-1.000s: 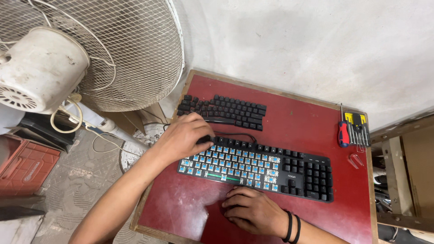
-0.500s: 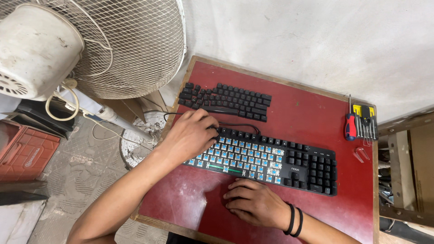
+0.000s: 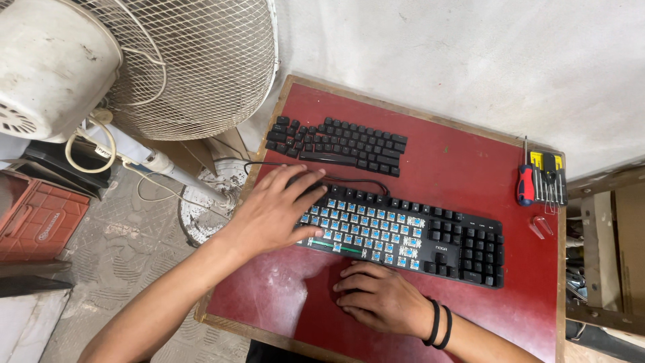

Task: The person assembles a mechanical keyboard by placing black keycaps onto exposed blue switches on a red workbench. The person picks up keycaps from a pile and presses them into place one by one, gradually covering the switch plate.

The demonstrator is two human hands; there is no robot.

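Observation:
A black keyboard (image 3: 430, 235) lies across the red table (image 3: 457, 148); most of its left keys are off, showing blue switches. My left hand (image 3: 272, 212) rests spread over the keyboard's left end, fingers apart, holding nothing that I can see. My right hand (image 3: 379, 299) lies flat on the table just in front of the keyboard, two black bands on its wrist. Removed black keycaps (image 3: 336, 144) sit laid out in rows behind the keyboard. The keyboard's black cable (image 3: 349, 178) loops between them.
A red-handled screwdriver (image 3: 524, 185) and a yellow-backed set of small screwdrivers (image 3: 547, 178) lie at the table's right edge. A white standing fan (image 3: 134, 60) stands left of the table. A red crate (image 3: 37, 218) sits on the floor at left.
My left hand has slid a little toward me over the keyboard's left end and spread its fingers. My right hand has stayed flat in front of the keyboard.

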